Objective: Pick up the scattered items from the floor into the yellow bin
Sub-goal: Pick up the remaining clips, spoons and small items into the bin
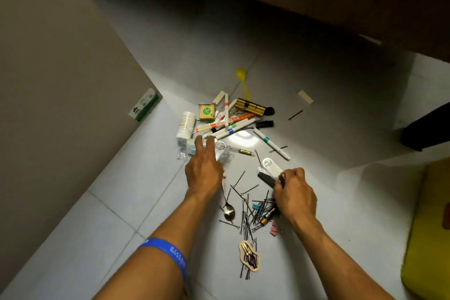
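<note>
While the head view looks down at a tiled floor (pixel 136 178), the left hand (pixel 203 165) reaches with fingers spread onto clear plastic packaging (pixel 222 153) beside a pile of marker pens (pixel 227 126). The right hand (pixel 293 192) grips a black clip and a white tag (pixel 272 165) above scattered hairpins (pixel 246 214). The yellow bin (pixel 428 238) sits at the right edge.
</note>
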{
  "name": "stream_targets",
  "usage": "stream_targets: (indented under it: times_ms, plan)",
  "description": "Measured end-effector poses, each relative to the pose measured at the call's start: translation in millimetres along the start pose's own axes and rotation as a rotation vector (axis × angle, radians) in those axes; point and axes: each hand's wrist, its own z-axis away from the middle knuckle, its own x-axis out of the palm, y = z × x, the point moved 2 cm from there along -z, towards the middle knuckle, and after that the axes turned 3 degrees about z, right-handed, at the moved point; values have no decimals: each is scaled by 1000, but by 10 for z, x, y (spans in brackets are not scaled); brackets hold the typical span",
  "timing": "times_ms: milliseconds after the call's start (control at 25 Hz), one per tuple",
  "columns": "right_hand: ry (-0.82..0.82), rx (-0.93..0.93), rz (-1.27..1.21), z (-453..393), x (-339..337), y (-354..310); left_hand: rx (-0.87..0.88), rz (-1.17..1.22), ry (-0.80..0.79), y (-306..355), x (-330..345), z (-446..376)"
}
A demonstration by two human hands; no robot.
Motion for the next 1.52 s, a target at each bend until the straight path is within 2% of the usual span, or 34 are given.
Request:
stream_targets:
  times_ms: [200, 320, 440, 560, 640, 720, 880, 1040, 1120, 1240, 1400, 1520]
  plan:
    - [-75, 36, -12, -57, 11, 13, -8, -163, -67, -267, -18, -41]
    - [-195, 157, -88, -126, -11, 5, -41, -79, -69, -295, 39, 66]
    - [-258, 173, -20, -66, -5, -71, -51, -20, -81, -295, 137, 216]
    - [-182, 95, 75, 73, 12, -102, -42, 12, -85, -274, 214, 276]
    - [-68, 35, 86, 181, -2, -69, -35, 75, -94, -212, 190, 253]
    - [-26, -21, 78, 216, -10, -54, -4, 119, -84, -141, 122, 195]
    - [-118, 52, -25, 77, -33, -52, 113, 82, -75, -3, 70, 58]
    - [-249, 54, -2, 62, 63, -12, 180, -90, -197, 67, 145, -103]
    - [-206, 30, 4, 95, 88, 1, 172, -137, -182, 71, 180, -141]
    - [-112, 13, -113, 33, 26, -68, 132, -130, -176, 55, 222, -131]
    - [67, -89, -181, -376, -211, -285, 71, -64, -193, 4, 285, -55]
    - [116, -106, -103, -684, -329, -393, 66, 4, -128, -13, 254, -94]
